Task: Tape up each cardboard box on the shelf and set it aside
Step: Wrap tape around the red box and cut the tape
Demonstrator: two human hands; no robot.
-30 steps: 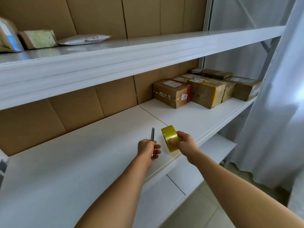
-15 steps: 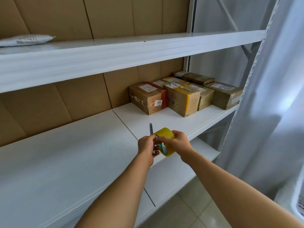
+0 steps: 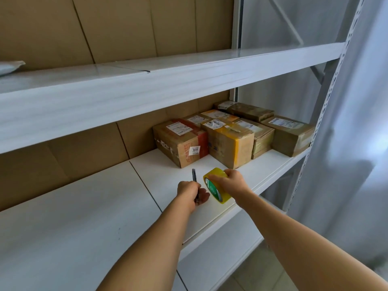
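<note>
Yellow tape roll gripped under right hand fingers.

Both forearms were bare, with no sleeve in view. The left hand and right hand wore nothing.

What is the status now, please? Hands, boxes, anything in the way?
Left hand grips cutter; right hand holds tape roll. Boxes untouched on shelf. Path clear.

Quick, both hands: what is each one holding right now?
Left hand: closed on a thin dark tool, maybe a cutter.
Right hand: gripping the yellow tape roll.
</note>
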